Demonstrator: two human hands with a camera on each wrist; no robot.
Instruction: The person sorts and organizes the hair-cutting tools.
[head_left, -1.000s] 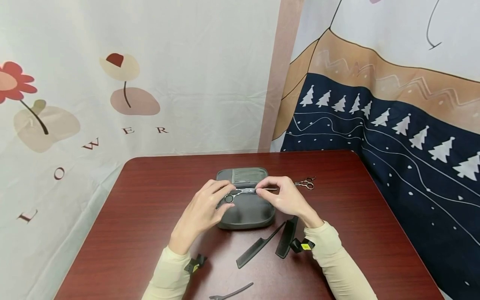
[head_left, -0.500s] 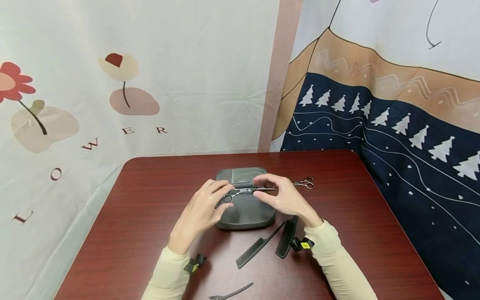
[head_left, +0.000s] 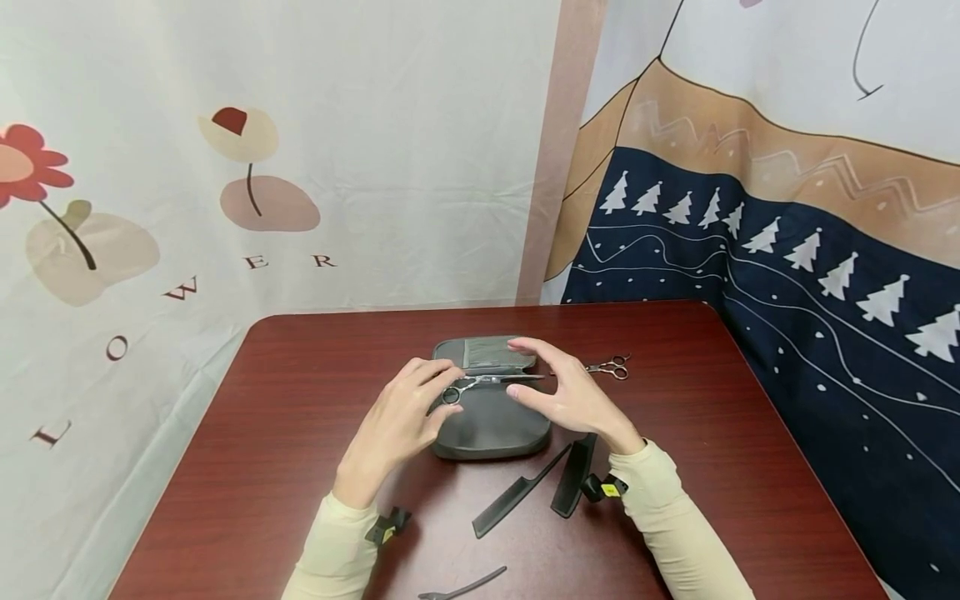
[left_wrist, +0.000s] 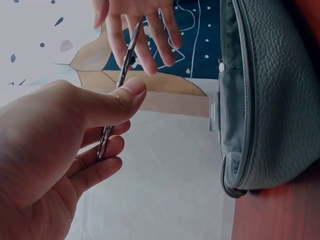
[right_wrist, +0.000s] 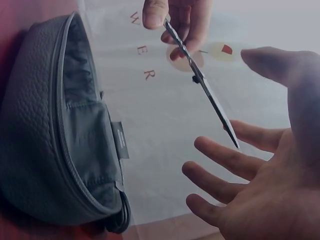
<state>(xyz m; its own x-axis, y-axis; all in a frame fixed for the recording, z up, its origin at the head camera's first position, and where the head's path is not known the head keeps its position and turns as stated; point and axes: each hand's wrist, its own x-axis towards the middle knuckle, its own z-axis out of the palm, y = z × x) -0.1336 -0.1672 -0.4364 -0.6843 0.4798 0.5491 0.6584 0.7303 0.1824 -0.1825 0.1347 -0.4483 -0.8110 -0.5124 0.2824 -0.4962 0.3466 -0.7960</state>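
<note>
Left grip clamped on the scissors above the open case, near the far edge of the tabletop, right grip spread apart around the blades, I judge the work partway, 2 combs and the other shears lying loose.

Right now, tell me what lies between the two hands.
One pair of scissors, pinched by the left hand, tips toward the right hand; both wrist views show this.

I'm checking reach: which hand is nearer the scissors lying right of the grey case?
Right. The right hand is just left of those scissors' handles; the left hand is farther, mostly left of the case, holding another pair.
</note>
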